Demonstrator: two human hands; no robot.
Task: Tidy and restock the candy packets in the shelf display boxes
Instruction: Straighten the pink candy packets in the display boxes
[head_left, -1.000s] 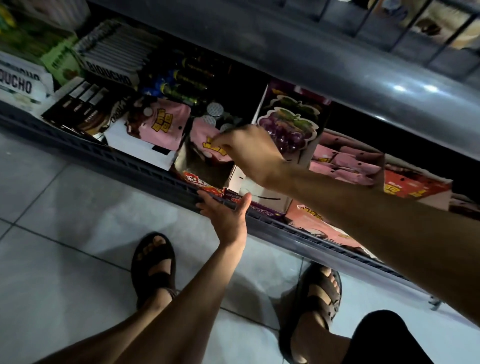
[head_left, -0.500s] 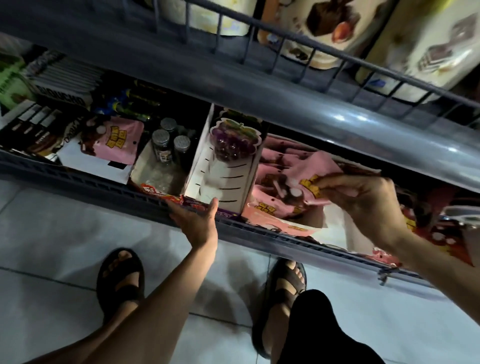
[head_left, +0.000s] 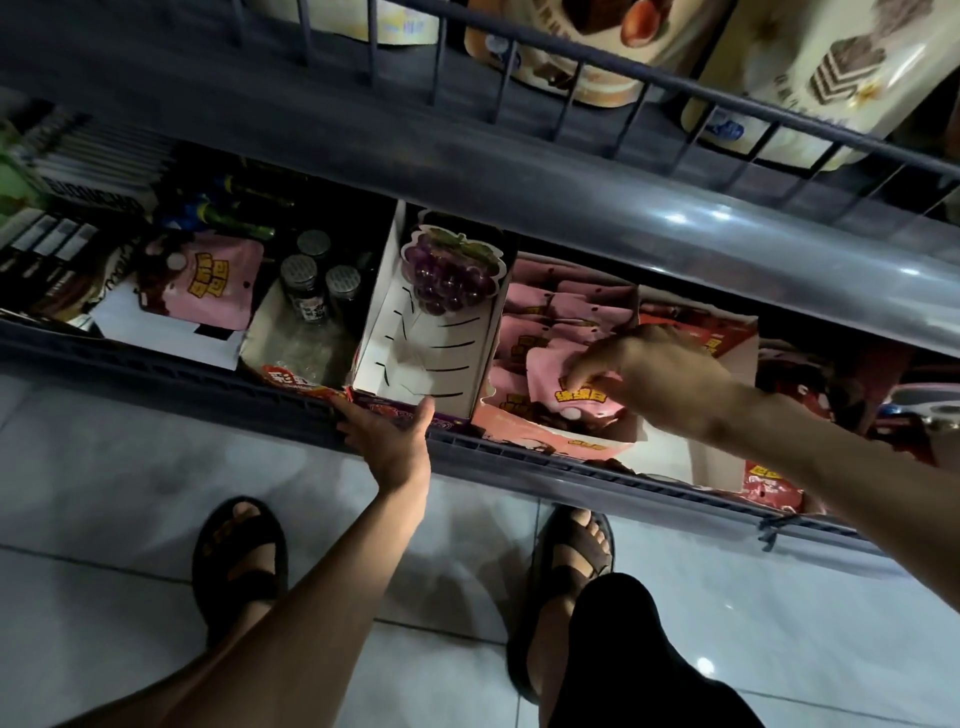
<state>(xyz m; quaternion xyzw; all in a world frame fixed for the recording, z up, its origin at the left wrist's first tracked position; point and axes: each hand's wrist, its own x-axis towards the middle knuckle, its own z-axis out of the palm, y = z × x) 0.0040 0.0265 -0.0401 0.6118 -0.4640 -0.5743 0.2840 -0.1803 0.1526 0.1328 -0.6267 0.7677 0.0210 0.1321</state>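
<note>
On a low, dark shelf stands a pink display box (head_left: 524, 434) with several pink candy packets stacked inside. My right hand (head_left: 654, 376) reaches into it from the right. Its curled fingers pinch the top edge of the front pink candy packet (head_left: 566, 397), which stands at the front of the stack. My left hand (head_left: 387, 441) rests with straight fingers on the shelf's front rail (head_left: 156, 371), just below a white grape-candy box (head_left: 415, 364) that holds almost nothing. Further left, a single pink packet (head_left: 218, 280) lies on another white box.
Small lidded jars (head_left: 301, 275) stand in a tray between the two white boxes. A red display box (head_left: 727, 338) sits right of the pink one. A wire-railed upper shelf (head_left: 571, 171) overhangs the boxes closely. My sandalled feet stand on the tiled floor below.
My right hand carried a pink packet from the jar tray on the left over to the pink box on the right and lowered it into the stack. My left hand stayed on the rail.
</note>
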